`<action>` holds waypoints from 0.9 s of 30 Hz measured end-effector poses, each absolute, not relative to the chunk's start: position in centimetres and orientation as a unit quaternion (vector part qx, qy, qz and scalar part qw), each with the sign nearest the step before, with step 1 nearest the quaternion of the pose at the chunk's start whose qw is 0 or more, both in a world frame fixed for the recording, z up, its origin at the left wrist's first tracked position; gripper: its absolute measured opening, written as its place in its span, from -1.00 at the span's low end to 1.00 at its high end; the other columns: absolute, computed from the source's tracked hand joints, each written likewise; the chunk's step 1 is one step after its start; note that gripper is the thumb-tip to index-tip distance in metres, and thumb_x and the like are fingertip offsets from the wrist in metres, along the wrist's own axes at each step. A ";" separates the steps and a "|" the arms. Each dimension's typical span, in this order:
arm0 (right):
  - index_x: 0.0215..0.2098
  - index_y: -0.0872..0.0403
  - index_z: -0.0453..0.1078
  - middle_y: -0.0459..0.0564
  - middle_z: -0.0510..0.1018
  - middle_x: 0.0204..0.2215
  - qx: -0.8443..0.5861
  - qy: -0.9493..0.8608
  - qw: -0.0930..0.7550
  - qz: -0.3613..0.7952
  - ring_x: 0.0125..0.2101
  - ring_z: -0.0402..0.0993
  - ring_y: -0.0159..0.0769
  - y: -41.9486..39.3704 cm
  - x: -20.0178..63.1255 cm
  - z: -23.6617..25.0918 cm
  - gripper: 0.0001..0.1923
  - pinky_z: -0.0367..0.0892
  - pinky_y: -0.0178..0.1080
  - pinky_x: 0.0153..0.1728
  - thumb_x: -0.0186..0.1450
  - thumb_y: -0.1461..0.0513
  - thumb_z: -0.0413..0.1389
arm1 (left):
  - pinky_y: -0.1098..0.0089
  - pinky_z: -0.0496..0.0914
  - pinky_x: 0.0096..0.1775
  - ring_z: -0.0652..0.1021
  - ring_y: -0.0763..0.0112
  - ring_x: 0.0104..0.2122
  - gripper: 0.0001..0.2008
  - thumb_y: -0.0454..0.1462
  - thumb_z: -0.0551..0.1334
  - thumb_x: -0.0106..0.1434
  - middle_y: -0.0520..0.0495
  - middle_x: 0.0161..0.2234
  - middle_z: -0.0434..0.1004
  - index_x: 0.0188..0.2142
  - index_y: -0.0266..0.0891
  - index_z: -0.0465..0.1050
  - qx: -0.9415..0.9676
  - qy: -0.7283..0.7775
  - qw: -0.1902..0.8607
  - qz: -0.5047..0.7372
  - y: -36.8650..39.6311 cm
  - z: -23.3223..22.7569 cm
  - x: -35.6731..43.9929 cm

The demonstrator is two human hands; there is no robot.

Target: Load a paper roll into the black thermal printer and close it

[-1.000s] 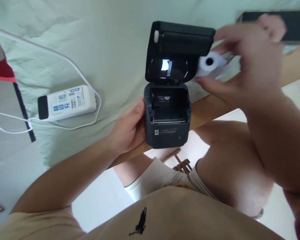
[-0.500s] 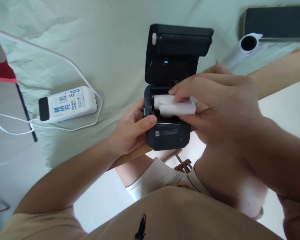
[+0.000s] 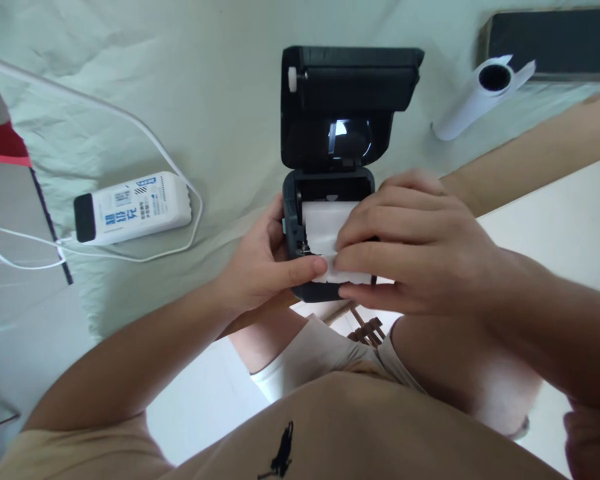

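Observation:
A small dark portable printer [image 3: 292, 207] sits at the edge of the cloth, its lid [image 3: 350, 87] swung fully back. My left hand [image 3: 260, 267] grips its left side, the thumb reaching over the front to press on loose paper. Inside the bay lies a white paper roll [image 3: 323, 223], its free end pulled over the front edge. My right hand [image 3: 415, 243] is closed over the roll's right part, fingertips on the paper and thumb near the printer's front. The fingers cover the right side of the bay.
A white power bank [image 3: 143, 208] with blue lettering lies to the left, a white cable [image 3: 145, 127] looping around it. At upper right are another white paper roll [image 3: 467, 107] and a dark box [image 3: 555, 43]. A wooden edge [image 3: 535, 150] borders the pale green cloth [image 3: 220, 100].
The paper roll has gone down into the bay, and its end now extends over the front. My right hand has moved lower and left. My left thumb has shifted onto the paper.

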State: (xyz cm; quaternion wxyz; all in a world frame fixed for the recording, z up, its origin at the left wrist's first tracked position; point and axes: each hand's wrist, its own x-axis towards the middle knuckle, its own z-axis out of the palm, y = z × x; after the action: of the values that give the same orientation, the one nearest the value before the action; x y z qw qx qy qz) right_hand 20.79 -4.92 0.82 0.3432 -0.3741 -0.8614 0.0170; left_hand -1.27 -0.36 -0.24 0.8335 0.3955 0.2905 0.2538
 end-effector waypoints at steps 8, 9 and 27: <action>0.10 -0.13 0.35 -0.05 0.52 0.11 -0.485 -0.761 0.430 0.019 0.21 0.44 0.07 -4.1 22.5 2.5 -0.59 0.45 0.16 0.18 0.31 0.05 0.23 | 0.10 0.62 0.00 0.63 -0.10 0.10 -0.26 -0.35 0.53 0.06 -0.17 0.05 0.62 0.22 -0.10 0.38 0.413 0.334 0.801 0.278 -0.9 -0.3 -1.0; 0.20 -0.14 0.29 -0.05 0.45 0.20 -0.506 -0.750 0.425 0.019 0.30 0.35 0.11 -3.9 22.7 2.4 -0.51 0.38 0.19 0.25 0.33 0.04 0.20 | 0.09 0.61 0.01 0.62 -0.11 0.11 -0.25 -0.36 0.53 0.05 -0.19 0.07 0.61 0.22 -0.12 0.37 0.413 0.339 0.801 0.270 -0.9 -0.2 -0.9; -0.29 -0.05 0.33 -0.01 0.55 -0.04 -0.419 -0.784 0.445 0.107 -0.03 0.57 -0.17 -5.0 22.4 0.9 -0.90 0.54 0.03 0.04 0.33 0.19 0.18 | 0.14 0.62 0.02 0.71 0.06 -0.02 -0.26 -0.39 0.52 0.10 -0.12 0.02 0.65 0.23 -0.12 0.32 0.411 0.283 0.824 0.268 -0.5 -1.0 -1.0</action>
State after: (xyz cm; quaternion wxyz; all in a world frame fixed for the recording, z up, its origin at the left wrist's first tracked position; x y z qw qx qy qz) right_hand 22.45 -4.96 0.94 0.4447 -0.4190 -0.7844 0.1068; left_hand -0.98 -0.49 -0.96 0.8243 0.4105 0.2832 0.2679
